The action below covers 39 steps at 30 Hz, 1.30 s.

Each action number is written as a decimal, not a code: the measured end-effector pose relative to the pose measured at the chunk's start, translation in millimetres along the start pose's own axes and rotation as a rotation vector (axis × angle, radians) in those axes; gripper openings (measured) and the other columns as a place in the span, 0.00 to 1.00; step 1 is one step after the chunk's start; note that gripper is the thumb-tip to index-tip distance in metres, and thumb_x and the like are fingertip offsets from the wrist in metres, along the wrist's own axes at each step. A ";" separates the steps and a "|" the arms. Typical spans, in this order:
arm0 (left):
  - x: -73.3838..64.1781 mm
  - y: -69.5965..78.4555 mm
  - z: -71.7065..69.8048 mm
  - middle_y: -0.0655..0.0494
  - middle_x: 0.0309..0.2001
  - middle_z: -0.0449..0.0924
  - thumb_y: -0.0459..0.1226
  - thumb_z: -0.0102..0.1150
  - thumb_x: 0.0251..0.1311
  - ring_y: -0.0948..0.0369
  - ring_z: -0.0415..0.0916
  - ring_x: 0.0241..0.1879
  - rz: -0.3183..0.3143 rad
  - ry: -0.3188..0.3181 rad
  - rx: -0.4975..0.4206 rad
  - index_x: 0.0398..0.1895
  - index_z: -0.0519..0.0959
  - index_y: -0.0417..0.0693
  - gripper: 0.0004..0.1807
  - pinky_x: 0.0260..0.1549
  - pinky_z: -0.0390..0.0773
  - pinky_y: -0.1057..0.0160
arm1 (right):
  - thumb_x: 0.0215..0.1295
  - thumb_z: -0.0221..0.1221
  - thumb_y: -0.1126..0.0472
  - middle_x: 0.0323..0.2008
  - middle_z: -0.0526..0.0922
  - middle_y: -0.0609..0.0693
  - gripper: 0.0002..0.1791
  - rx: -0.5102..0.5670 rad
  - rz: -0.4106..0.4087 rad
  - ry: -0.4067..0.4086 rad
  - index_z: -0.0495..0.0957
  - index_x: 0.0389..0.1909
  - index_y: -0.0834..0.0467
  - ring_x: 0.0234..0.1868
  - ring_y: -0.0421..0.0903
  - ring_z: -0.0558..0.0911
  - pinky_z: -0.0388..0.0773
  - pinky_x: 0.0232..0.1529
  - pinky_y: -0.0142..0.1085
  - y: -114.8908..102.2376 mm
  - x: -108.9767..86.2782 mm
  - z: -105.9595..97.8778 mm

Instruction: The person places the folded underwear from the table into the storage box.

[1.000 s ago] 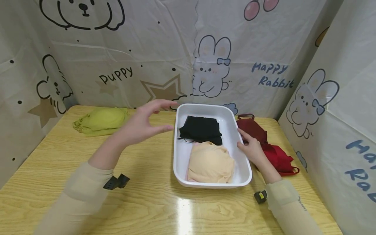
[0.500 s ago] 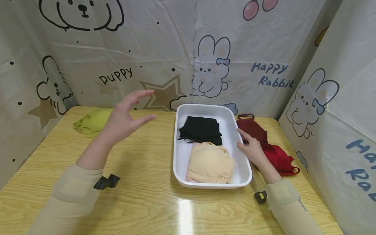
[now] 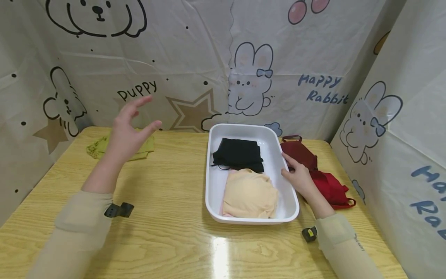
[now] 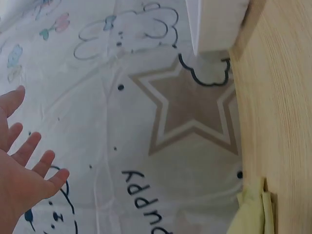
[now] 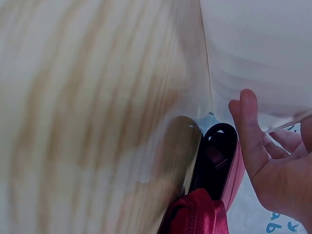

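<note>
My left hand (image 3: 125, 133) hangs in the air at the back left, its fingers spread and apart from the thumb, with nothing in it. It partly hides a yellow-green garment (image 3: 143, 151) lying on the table. My right hand (image 3: 299, 176) holds the right rim of a white plastic tub (image 3: 251, 220), thumb at the rim. In the right wrist view, fingers (image 5: 249, 122) lie along the tub's outer wall. Inside the tub, a folded black garment (image 3: 238, 153) lies at the back and a beige padded garment (image 3: 250, 193) in front, with a bit of pink under it.
Right of the tub, a dark red bra (image 3: 299, 151) and a bright red bra (image 3: 331, 190) lie on the wooden table (image 3: 167, 232). A printed cloth wall (image 3: 195, 58) closes off the back and both sides.
My left hand has moved left, away from the tub's left side, to over the yellow-green garment. The right hand and the tub have stayed in place.
</note>
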<state>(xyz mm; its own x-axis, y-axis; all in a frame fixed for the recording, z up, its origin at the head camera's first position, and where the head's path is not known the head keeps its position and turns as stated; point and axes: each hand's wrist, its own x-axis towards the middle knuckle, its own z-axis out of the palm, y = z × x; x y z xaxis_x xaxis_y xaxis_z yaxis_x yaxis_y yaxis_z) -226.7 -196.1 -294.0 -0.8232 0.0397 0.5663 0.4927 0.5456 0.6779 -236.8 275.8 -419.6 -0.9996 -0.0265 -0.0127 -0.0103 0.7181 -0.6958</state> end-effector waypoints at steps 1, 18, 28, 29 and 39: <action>0.7 -2.3 -1.6 0.59 0.66 0.66 0.38 0.65 0.56 0.60 0.59 0.66 -0.013 0.012 -0.006 0.67 0.66 0.59 0.34 0.65 0.61 0.54 | 0.65 0.54 0.61 0.57 0.74 0.64 0.34 0.002 0.002 -0.001 0.57 0.72 0.52 0.45 0.55 0.75 0.79 0.48 0.46 -0.1 0.1 0.0; 6.5 -51.7 -26.8 0.65 0.68 0.62 0.43 0.65 0.57 0.59 0.56 0.67 -0.175 0.126 0.030 0.68 0.63 0.65 0.35 0.68 0.54 0.57 | 0.65 0.54 0.62 0.56 0.74 0.63 0.34 0.004 0.011 0.003 0.57 0.72 0.52 0.44 0.53 0.75 0.78 0.47 0.42 -0.3 -0.1 -0.3; 12.4 -76.3 -40.8 0.63 0.69 0.60 0.45 0.62 0.59 0.58 0.53 0.69 -0.234 0.115 0.068 0.69 0.61 0.64 0.35 0.69 0.51 0.55 | 0.65 0.54 0.62 0.56 0.74 0.64 0.34 0.001 0.006 -0.002 0.56 0.72 0.53 0.45 0.54 0.75 0.78 0.48 0.43 -1.3 -0.3 -0.7; 12.8 -78.6 -41.9 0.62 0.70 0.59 0.46 0.62 0.59 0.59 0.52 0.69 -0.231 0.113 0.073 0.69 0.61 0.63 0.35 0.69 0.51 0.55 | 0.65 0.54 0.62 0.56 0.74 0.64 0.34 0.002 0.007 -0.001 0.56 0.72 0.53 0.45 0.54 0.75 0.78 0.49 0.44 -1.2 -0.2 -0.7; 13.2 -102.1 -49.0 0.57 0.72 0.54 0.46 0.59 0.61 0.55 0.48 0.72 -0.242 0.042 0.161 0.72 0.55 0.58 0.38 0.71 0.43 0.52 | 0.65 0.54 0.62 0.55 0.74 0.64 0.34 0.001 0.000 -0.003 0.57 0.72 0.53 0.44 0.54 0.75 0.78 0.46 0.41 -1.3 -0.5 -0.7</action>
<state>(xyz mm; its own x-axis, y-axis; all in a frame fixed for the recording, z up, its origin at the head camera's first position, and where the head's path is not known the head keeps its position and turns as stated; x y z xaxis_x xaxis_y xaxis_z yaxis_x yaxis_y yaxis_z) -274.1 -292.3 -332.7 -0.8974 -0.1405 0.4182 0.2296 0.6607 0.7147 -236.3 275.3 -418.2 -0.9995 -0.0287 -0.0147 -0.0104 0.7176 -0.6964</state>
